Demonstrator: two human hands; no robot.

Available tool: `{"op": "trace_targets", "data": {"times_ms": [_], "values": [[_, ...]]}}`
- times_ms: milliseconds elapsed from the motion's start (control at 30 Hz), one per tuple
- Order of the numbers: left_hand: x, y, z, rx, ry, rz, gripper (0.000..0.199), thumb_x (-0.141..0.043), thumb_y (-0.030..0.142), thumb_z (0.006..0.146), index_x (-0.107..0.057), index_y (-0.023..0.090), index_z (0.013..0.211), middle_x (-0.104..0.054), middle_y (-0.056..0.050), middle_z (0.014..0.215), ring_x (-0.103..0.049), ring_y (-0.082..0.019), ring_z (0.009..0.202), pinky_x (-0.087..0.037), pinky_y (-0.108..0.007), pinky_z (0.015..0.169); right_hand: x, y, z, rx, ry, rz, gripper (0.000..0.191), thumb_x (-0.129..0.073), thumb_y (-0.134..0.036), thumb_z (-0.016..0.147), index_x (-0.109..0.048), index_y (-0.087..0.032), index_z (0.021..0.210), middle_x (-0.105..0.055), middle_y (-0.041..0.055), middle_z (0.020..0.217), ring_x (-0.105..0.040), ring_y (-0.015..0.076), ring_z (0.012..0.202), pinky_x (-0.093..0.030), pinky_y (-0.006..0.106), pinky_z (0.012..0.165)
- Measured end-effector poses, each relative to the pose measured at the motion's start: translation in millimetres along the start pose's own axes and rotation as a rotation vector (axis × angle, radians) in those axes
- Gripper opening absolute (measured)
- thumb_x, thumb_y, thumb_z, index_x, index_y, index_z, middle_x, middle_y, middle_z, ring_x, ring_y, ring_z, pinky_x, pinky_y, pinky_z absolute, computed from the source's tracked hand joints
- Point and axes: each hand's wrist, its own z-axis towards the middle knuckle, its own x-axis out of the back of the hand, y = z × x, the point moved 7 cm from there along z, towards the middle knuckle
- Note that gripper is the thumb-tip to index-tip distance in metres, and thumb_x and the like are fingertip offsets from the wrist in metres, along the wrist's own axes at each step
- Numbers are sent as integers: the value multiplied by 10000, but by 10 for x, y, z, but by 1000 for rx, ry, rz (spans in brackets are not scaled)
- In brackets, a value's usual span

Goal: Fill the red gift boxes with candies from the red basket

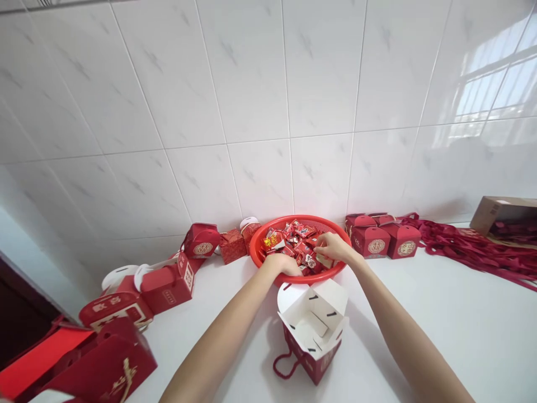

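Note:
A red plastic basket (257, 246) holds a heap of small red-wrapped candies (298, 238). My left hand (287, 264) reaches over the basket's near rim, its fingers down among the candies and mostly hidden. At the right side of the heap, my right hand (332, 247) has its fingers bent and pinched together over the wrappers; what they grip is too small to make out. Just in front of the basket, between my forearms, stands an open dark-red gift box (314, 364) with white inner flaps spread and a red cord loop at its left.
Folded red gift boxes (168, 285) line the left side, with a larger red bag-like box (117, 364) nearest. More red boxes (375, 240) stand right of the basket. Beyond them lie dark-red ribbons (474, 249) and a cardboard box (486, 215). A tiled wall (260, 84) rises behind.

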Motion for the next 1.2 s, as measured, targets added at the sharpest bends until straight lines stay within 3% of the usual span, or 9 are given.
{"op": "trace_targets", "data": {"times_ms": [100,167,333,433,500,633,733,900,1200], "values": [[-51,-1,116,62,-15,136,550,-665,307,695,-660,178,1229,-573,-208,1413,-620,-398,1157,-537,-474,881,-121,78,44,-30,-106,34,140,-626,-303,855,-649,-169,823,-697,42,697,-671,187,689,-470,261,605],[-65,43,151,-9,17,169,563,-653,291,721,-637,220,1279,-519,-186,1475,-594,-394,1209,-520,-486,927,-157,102,35,-53,-170,38,151,-635,-320,851,-651,-171,867,-687,34,688,-663,180,641,-467,259,568],[-112,93,223,-209,36,130,407,-613,173,705,-723,224,1093,-728,-106,1134,-675,-316,1027,-540,-377,834,-192,110,56,-42,-227,52,175,-667,-337,852,-665,-173,914,-704,40,779,-658,158,628,-472,234,538],[-90,22,253,-192,89,47,293,-625,135,672,-741,189,936,-747,-85,919,-688,-289,873,-524,-335,722,-220,147,79,-78,-243,113,163,-665,-303,865,-668,-168,957,-697,38,785,-657,152,630,-482,214,524],[-13,-30,238,-183,209,-96,243,-665,155,664,-734,180,896,-734,-67,853,-682,-269,830,-511,-321,707,-218,168,80,-123,-240,198,167,-633,-299,896,-659,-160,985,-692,43,800,-645,142,579,-491,219,506],[201,-84,115,-315,522,-476,244,-719,218,667,-709,174,907,-734,-40,936,-670,-242,903,-511,-312,800,-182,118,53,-117,-245,389,268,-560,-405,953,-663,-159,979,-690,52,831,-597,123,497,-471,231,441],[281,-106,58,-411,644,-649,231,-705,230,706,-697,166,928,-737,-44,975,-665,-236,932,-507,-327,846,-154,77,37,-74,-262,539,326,-583,-475,941,-679,-166,985,-697,53,826,-649,143,617,-472,201,459],[318,-148,57,-445,738,-782,243,-723,209,708,-686,163,944,-734,-54,1003,-665,-230,938,-502,-340,874,-112,-2,25,80,-306,719,406,-646,-541,884,-697,-158,1007,-721,58,887,-692,150,719,-547,216,606],[313,-158,52,-419,701,-841,493,-796,72,603,-685,173,1073,-711,-82,1185,-631,-264,1154,-457,-362,1034,-159,65,95,72,-229,717,390,-834,-464,662,-662,-144,805,-645,-4,642,-603,118,544,-451,221,496]]}}
